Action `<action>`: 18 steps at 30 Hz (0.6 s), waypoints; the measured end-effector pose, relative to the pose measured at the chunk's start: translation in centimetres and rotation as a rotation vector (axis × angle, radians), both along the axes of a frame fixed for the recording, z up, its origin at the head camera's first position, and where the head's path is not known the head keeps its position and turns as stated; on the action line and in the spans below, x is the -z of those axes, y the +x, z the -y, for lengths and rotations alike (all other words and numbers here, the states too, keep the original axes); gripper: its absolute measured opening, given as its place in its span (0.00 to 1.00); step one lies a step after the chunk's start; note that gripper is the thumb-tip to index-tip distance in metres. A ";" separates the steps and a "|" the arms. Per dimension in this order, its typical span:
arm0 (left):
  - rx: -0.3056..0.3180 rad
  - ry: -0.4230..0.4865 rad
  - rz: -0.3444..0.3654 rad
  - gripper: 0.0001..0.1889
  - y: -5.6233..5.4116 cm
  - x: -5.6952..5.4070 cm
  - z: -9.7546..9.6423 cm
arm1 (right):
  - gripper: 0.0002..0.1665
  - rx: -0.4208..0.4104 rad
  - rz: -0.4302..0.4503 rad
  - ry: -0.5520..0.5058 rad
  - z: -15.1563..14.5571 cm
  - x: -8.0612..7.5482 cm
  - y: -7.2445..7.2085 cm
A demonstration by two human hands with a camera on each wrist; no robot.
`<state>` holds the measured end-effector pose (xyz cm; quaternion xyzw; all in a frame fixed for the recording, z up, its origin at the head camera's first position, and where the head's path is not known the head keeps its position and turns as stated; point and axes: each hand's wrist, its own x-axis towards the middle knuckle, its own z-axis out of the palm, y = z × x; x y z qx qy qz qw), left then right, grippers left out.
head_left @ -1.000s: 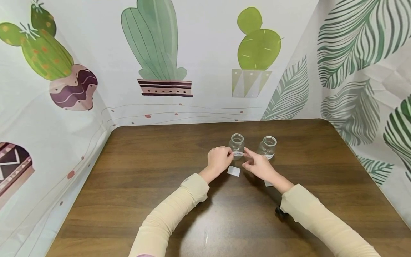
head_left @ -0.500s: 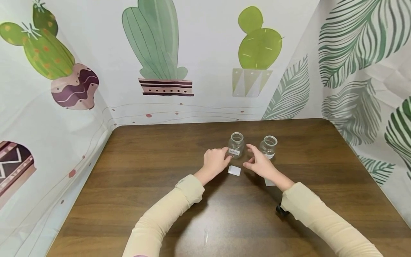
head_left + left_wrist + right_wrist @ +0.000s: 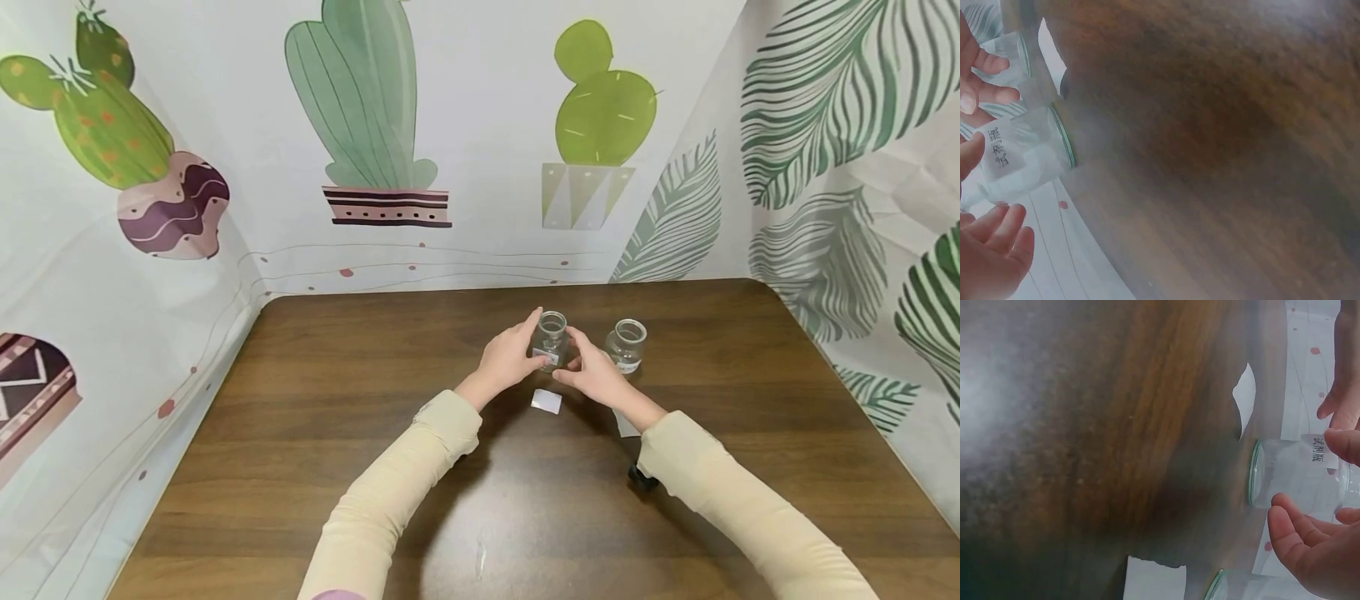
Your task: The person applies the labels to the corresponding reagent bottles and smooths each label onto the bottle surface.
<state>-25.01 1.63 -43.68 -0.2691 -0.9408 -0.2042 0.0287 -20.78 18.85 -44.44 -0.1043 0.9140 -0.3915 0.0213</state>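
In the head view a clear glass reagent bottle (image 3: 552,332) stands upright and open-topped between both hands. Its white label (image 3: 1004,147) bears printed characters and faces the person. My left hand (image 3: 506,358) holds the bottle from the left, its thumb over the label and its fingers along the side. Opposite it, my right hand (image 3: 600,373) has loosely bent fingers beside the bottle's right side, while its thumb (image 3: 1282,525) stays off the label. Whether those right fingers touch the glass is hard to tell.
A second labelled glass bottle (image 3: 630,337) stands just right. One white paper piece (image 3: 547,401) lies before the bottles, and another paper piece (image 3: 627,427) is partly under the right forearm. A black object (image 3: 642,477) shows beside the right sleeve. Printed cloth (image 3: 480,167) surrounds the table (image 3: 337,375).
Both hands drew away from the bottle, then closed in again. The left thumb now lies over the label and its fingers reach up the side; the right hand has moved left toward the glass.
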 end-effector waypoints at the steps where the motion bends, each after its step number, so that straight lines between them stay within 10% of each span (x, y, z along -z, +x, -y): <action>1: 0.002 0.004 0.004 0.43 0.0 0.1 0.0 | 0.45 -0.002 0.005 -0.006 -0.1 0.1 -0.1; 18: -0.032 0.070 0.009 0.26 -0.2 0.8 -0.3 | 0.32 -0.030 -0.083 -0.055 -0.9 0.6 -1.5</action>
